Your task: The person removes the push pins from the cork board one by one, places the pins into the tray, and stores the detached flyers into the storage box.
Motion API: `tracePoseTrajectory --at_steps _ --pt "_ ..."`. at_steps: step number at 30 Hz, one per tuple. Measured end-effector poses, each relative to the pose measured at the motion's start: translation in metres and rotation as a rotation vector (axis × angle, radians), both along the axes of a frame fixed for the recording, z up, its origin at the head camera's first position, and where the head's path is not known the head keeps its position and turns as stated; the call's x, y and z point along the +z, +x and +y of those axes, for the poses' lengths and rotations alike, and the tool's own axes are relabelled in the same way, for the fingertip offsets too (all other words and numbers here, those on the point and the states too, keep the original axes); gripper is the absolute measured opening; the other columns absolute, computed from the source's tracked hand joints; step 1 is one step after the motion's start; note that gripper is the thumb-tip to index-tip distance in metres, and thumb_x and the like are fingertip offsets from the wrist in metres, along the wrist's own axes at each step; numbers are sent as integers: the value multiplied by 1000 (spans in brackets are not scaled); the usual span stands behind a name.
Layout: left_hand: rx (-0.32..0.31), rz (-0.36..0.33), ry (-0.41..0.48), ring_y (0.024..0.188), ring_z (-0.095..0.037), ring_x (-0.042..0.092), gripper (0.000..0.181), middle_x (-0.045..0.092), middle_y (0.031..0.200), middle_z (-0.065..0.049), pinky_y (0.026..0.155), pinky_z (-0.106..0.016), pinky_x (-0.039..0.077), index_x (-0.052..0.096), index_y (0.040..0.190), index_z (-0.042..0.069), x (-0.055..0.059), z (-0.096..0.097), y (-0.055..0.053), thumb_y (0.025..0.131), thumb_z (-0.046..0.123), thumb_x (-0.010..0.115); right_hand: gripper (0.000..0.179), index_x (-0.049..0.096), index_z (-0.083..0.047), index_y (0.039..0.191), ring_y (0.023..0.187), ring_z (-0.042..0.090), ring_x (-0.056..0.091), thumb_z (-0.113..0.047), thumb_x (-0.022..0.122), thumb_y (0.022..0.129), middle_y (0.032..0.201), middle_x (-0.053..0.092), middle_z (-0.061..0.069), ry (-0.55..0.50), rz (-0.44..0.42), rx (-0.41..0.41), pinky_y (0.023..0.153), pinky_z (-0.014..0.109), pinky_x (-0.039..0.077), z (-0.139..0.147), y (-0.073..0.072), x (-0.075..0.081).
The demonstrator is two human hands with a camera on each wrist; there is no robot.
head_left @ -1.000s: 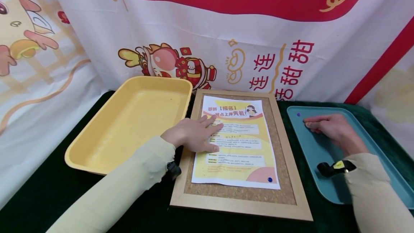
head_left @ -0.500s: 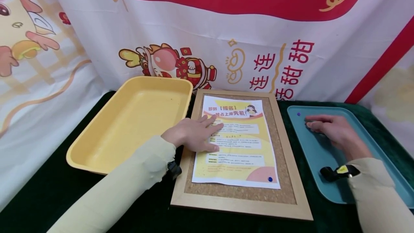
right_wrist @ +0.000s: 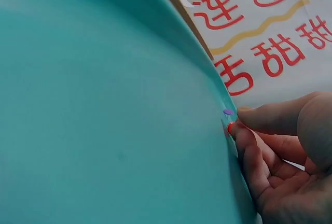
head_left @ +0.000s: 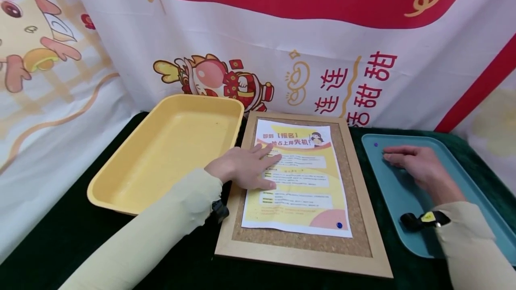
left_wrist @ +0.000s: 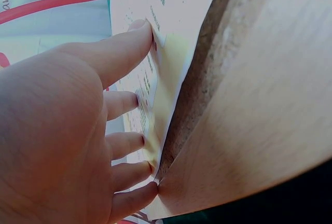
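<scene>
Centrally, the cork board [head_left: 354, 218] lies on the green tabletop [head_left: 60, 236], long axis running away from the person. Left of the board sits a yellow tray [head_left: 121, 187]; right of it, a teal tray [head_left: 399, 200]. The flyer [head_left: 298, 191], headed 报名, lies on the board under the flat, open-fingered left hand [head_left: 242, 169]. The right hand [head_left: 415, 164], nearer the tray's purple pin [head_left: 376, 144], pinches a small red pin [right_wrist: 230, 127].
</scene>
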State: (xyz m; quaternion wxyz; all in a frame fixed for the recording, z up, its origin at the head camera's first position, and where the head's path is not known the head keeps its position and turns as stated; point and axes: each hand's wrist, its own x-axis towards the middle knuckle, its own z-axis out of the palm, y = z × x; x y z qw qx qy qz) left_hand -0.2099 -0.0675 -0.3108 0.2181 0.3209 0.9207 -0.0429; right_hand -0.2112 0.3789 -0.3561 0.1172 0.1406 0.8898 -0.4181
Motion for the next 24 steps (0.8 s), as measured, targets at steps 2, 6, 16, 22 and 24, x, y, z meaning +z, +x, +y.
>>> tracePoseTrajectory --at_steps 2,6,16,22,24 --pt "4 1 -4 168 -29 10 84 -4 181 1 71 -31 41 11 172 35 0 0 0 104 70 45 65 51 -8 157 128 37 50 -50 54 109 157 46 25 14 9 6 91 41 46 -1 -1 0" --pt "15 -3 -10 168 -29 10 84 -4 181 1 76 -31 43 11 172 35 1 0 0 104 70 45 59 49 -7 158 132 39 53 -43 53 111 156 49 26 14 31 57 97 44 50 -4 -2 4" --pt "17 -5 5 168 -29 10 84 -2 181 1 93 -36 47 13 172 35 2 0 1 104 70 46 62 51 -14 158 134 38 49 -47 62 107 152 55 24 27 102 134 100 54 46 -30 18 26" --pt "13 -5 5 168 -29 10 83 -3 181 1 82 -33 45 13 172 35 1 0 1 104 70 46 58 53 -16 158 130 36 62 -42 65 106 146 66 20 42 131 163 106 63 48 -51 35 30" --pt "11 -5 8 168 -29 10 83 -3 181 1 77 -32 43 13 172 35 1 1 1 104 70 46 58 53 -16 158 131 36 63 -40 65 106 145 67 19 44 133 178 107 63 49 -55 40 31"
